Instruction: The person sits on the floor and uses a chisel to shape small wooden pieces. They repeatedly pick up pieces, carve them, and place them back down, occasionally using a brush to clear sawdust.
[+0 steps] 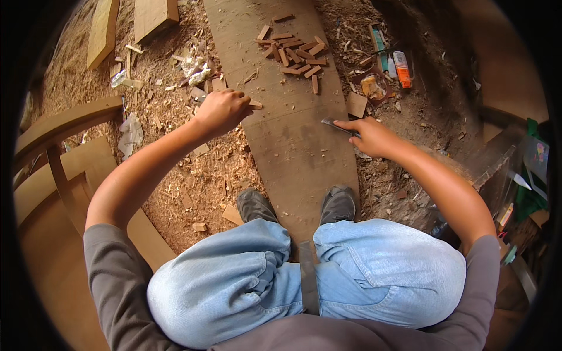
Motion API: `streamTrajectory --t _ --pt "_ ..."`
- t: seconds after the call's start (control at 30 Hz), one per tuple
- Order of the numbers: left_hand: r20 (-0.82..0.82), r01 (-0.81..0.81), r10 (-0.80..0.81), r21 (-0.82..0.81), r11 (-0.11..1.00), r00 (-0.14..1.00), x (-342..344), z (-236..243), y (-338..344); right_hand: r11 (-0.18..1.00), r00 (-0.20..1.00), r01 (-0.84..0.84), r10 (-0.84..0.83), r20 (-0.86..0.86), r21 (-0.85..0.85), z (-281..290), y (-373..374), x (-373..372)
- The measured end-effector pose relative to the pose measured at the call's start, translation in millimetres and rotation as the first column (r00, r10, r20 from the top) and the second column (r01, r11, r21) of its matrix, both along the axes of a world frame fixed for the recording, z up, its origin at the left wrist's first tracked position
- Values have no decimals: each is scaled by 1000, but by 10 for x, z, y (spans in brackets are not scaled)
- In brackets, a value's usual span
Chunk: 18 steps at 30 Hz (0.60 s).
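Observation:
My left hand (224, 110) is closed over the left edge of a long wooden board (284, 152). A small wooden peg (256, 105) sticks out from its fingers to the right. My right hand (373, 136), over the board's right edge, grips a dark flat-bladed tool that looks like a chisel (331, 121). The index finger lies along it, and the blade points left toward the board's middle. Farther up the board lies a loose pile of several small reddish-brown wooden pegs (295, 54).
Wood shavings and chips (175, 193) cover the ground on the left, with thick planks (155, 20) at the top. A curved wooden frame (64, 134) stands at the left. Beyond my right hand lie an orange-and-white tube (402, 70) and a scrap block (356, 105). My shoes (338, 205) rest on the board.

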<state>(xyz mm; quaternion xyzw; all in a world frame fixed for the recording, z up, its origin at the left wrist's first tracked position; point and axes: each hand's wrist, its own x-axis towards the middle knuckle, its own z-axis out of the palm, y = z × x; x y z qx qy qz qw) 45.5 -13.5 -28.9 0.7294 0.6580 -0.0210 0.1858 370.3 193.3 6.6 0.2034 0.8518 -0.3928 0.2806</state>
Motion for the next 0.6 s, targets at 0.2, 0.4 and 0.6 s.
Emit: streamTrajectory --t 0.2,0.4,0.6 --pt "-43 -33 28 -118 992 999 -82 -16 114 989 993 -109 105 47 99 66 0 -6" --pt "-21 -150 149 -77 986 989 0 -120 100 915 878 -394 345 331 92 445 -60 -187" --pt "-34 -134 131 -120 984 991 40 -60 68 890 893 -426 385 233 163 1235 4 -349"
